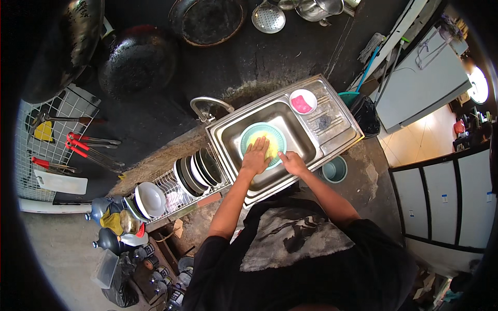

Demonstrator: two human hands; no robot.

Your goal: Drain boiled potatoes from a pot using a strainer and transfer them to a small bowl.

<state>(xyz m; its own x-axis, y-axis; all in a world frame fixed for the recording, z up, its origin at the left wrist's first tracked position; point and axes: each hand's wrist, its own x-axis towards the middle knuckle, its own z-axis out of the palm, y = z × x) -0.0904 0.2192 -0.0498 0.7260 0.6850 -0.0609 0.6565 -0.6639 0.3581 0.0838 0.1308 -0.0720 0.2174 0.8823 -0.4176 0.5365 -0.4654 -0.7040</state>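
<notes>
A mint-green ribbed plastic bowl [246, 137] is in the basin of a stainless steel sink [293, 134]. Something yellow [274, 144] covers its inside; I cannot tell exactly what it is. My left hand [256, 157] lies flat, palm down, over the yellow contents, and what is under the palm is hidden. With thumb and fingers, my right hand [293, 163] grips the bowl's near right rim. Behind the basin, a curved metal faucet [210, 101] arches beside the left side of the sink.
On the drainboard are a white bowl [313, 99] holding something pink [301, 104] and a dark scouring pad [323, 123]. Left of the sink, a dish rack [167, 186] holds plates [196, 171] and white bowls [151, 199]. A bucket [334, 169] stands on the floor at right.
</notes>
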